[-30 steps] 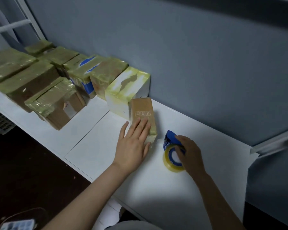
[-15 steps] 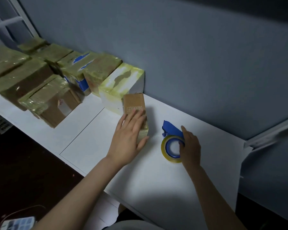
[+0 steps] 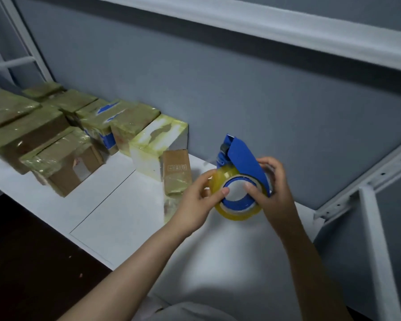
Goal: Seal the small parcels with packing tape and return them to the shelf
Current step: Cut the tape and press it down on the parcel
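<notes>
Since my left hand [image 3: 195, 200] has left the brown parcel [image 3: 176, 172], it joins my right hand [image 3: 276, 193] gripping the tape dispenser [image 3: 239, 179] beside that parcel, probably freeing more tape.

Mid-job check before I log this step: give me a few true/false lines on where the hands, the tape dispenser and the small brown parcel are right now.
1. The left hand and the right hand both hold the tape dispenser. True.
2. The left hand rests on the small brown parcel. False: neither hand touches it.
3. The small brown parcel lies on the white shelf beside a white box. True.
4. The tape dispenser has a red body. False: its body is blue.
</notes>
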